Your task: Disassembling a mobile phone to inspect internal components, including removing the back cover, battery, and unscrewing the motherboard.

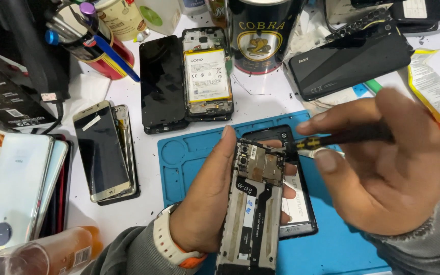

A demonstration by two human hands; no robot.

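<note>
- We cradle the opened phone frame [253,203] in our left hand [207,203], fingers wrapped around its edges, tilting its board upward above the blue mat [189,153] for access.
- Our right hand [388,168] pinches the screwdriver [342,137], tip at the frame's top corner.

We see a white table [260,104] with lots of things on it. A blue mat [189,153] lies flat in the middle. Just behind the mat, an open phone [207,74] lies touching a black screen [162,81]. A gold phone [102,150] lies to the left. A black can [257,35] and a red cup of pens [100,53] stand at the back, and a dark phone [350,61] lies face down near the can.
</note>
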